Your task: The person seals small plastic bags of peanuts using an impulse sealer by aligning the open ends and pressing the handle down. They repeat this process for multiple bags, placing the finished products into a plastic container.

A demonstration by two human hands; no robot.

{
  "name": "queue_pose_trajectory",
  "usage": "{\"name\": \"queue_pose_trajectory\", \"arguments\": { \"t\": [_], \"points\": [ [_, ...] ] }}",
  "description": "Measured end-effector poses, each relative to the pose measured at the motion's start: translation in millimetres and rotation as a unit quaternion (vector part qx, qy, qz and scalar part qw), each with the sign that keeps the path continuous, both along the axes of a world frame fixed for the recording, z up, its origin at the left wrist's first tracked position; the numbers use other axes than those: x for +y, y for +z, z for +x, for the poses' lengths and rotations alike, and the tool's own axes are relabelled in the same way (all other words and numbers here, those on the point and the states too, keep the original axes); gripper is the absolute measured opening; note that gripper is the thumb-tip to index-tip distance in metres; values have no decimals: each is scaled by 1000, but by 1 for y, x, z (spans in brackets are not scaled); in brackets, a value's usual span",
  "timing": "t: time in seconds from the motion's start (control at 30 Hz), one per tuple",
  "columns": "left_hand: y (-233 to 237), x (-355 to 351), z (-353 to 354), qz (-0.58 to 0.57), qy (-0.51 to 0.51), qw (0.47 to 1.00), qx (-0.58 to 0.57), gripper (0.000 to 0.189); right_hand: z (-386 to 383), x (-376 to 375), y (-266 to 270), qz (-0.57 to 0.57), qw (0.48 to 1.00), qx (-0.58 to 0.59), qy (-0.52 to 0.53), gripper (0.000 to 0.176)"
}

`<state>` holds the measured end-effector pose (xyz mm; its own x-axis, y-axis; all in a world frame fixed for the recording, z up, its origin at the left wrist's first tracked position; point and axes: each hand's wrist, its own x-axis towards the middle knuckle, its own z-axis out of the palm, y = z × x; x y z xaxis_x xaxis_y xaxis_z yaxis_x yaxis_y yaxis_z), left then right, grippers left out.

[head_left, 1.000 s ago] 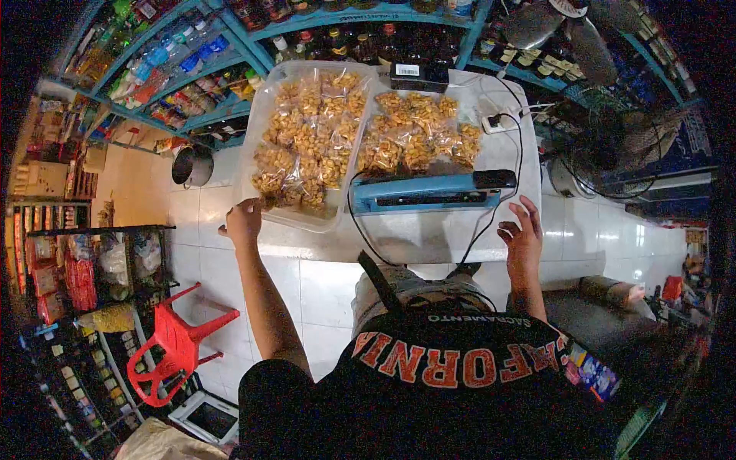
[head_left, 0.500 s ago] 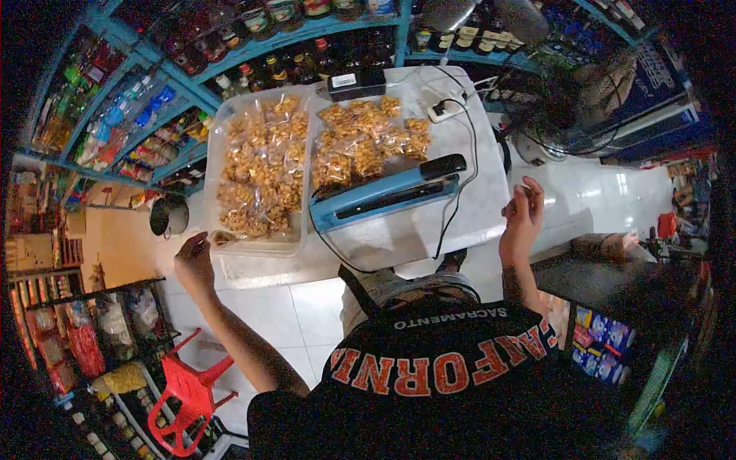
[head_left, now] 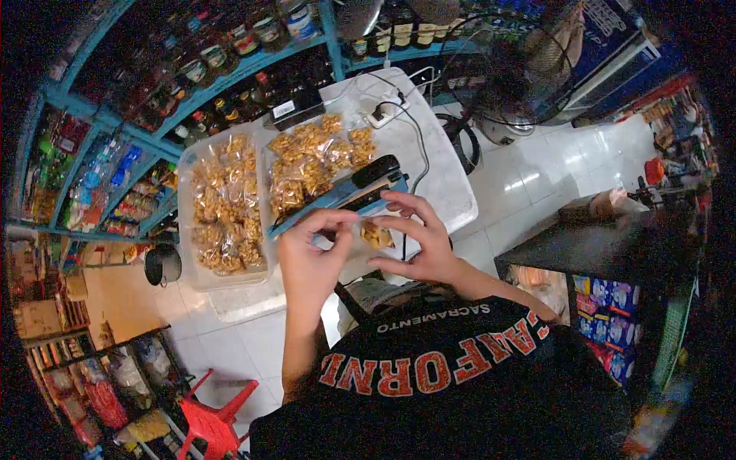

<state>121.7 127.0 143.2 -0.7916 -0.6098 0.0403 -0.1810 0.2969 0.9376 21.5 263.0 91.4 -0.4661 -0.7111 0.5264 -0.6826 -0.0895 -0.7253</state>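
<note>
A small clear plastic bag of golden-brown snacks [head_left: 376, 235] is between my two hands, above the near edge of the table. My left hand [head_left: 316, 247] is closed, pinching the bag's upper left edge between thumb and fingertips. Thumb and fingers of my right hand [head_left: 422, 241] curve around the bag's right side and grip it. Just beyond the hands lies a blue heat sealer [head_left: 359, 187] with a black handle, partly covered by my fingers. A clear plastic tub [head_left: 264, 192] of similar bags stands at left, with more snack bags [head_left: 314, 157] lying beside it.
A white table [head_left: 448, 172] carries these things, plus a black box [head_left: 295, 107] and a power strip [head_left: 389, 109] with cables. Bottle-filled blue shelves [head_left: 222, 61] stand behind. A fan [head_left: 506, 69] is at back right, a red plastic stool [head_left: 215, 414] at lower left.
Both hands have come together in front of the sealer, from the tub's corner and the table's right side. The small snack bag now shows between them. The head view has turned.
</note>
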Motion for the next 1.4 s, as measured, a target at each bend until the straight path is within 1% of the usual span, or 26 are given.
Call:
{"name": "queue_pose_trajectory", "arguments": {
  "t": [0.03, 0.07, 0.13, 0.17, 0.23, 0.27, 0.3, 0.33, 0.37, 0.4, 0.47, 0.53, 0.6, 0.63, 0.67, 0.7, 0.77, 0.8, 0.87, 0.9, 0.97, 1.03, 1.17, 1.3, 1.37, 1.4],
  "points": [
    [1, 6, -5, -9, -12, 1000, 3, 13, 0, 2, 3, -23, 1000, -1, -19, 38],
    [2, 12, -10, -18, -24, 1000, 5, 13, -3, 5, 1, -23, 999, 2, -25, 38],
    [-3, 18, -18, -28, -35, 999, 9, 12, -8, 10, -4, -37, 999, 12, -4, 24],
    [-5, 18, -20, -46, -44, 998, 17, 13, -7, 12, -3, -38, 999, -11, -20, 14],
    [1, 22, -25, -64, -59, 996, 23, 15, -7, 14, -2, -48, 997, -45, -32, 13],
    [10, 26, -26, -21, -52, 998, 15, 18, -8, 16, -1, -56, 995, -77, -36, 13],
    [15, 29, -28, 22, -44, 999, 8, 21, -10, 18, -1, -57, 995, -78, -40, 13],
    [12, 28, -28, 21, -47, 999, 8, 21, -12, 20, -1, -38, 986, -158, -31, 10],
    [6, 25, -28, -8, -48, 998, 40, 24, -14, 22, 0, -20, 971, -237, -21, 9],
    [2, 24, -28, -37, -47, 996, 73, 27, -14, 22, -1, -21, 971, -237, -23, 9],
    [-3, 26, -31, -45, -47, 996, 66, 26, -14, 18, -4, -89, 922, -376, -35, 13],
    [-9, 25, -31, -56, -45, 996, 57, 24, -15, 17, 0, -85, 911, -403, -29, 13],
    [-17, 21, -29, 30, -97, 995, 9, 20, -16, 17, 6, -80, 900, -429, -23, 14],
    [-12, 22, -30, 89, -102, 991, 10, 16, -17, 17, 9, -79, 888, -454, -9, 14],
    [-14, 22, -30, 88, -103, 991, 10, 16, -17, 17, 11, -77, 875, -478, 5, 14],
    [-17, 21, -29, 75, -92, 993, 16, 14, -18, 17, 13, -78, 875, -478, 6, 14],
    [-21, 20, -28, 61, -81, 995, 21, 13, -20, 15, 15, -70, 904, -423, -5, 15],
    [-23, 18, -27, 54, -83, 995, 22, 12, -21, 14, 16, -70, 904, -423, -6, 15],
    [-23, 16, -25, 46, -86, 995, 24, 12, -22, 12, 17, -84, 879, -469, -5, 14],
    [-22, 15, -24, 68, -87, 994, 22, 12, -22, 11, 18, -85, 879, -468, -5, 14],
    [-21, 14, -23, 88, -87, 992, 20, 11, -22, 10, 20, -86, 842, -533, 0, 17],
    [-19, 13, -22, 97, -56, 992, 58, 11, -25, 10, 21, -97, 852, -515, 10, 20],
    [-16, 14, -21, 78, -39, 994, 70, 11, -29, 11, 23, -93, 864, -495, 16, 29],
    [-10, 15, -22, 52, -41, 993, 94, 12, -29, 7, 25, -112, 846, -520, 39, 25],
    [-9, 14, -22, 52, -41, 993, 101, 12, -28, 8, 17, -42, 849, -521, 70, 20],
    [-9, 13, -21, 44, -41, 993, 101, 11, -27, 8, 15, -42, 850, -521, 70, 20]
  ]
}}
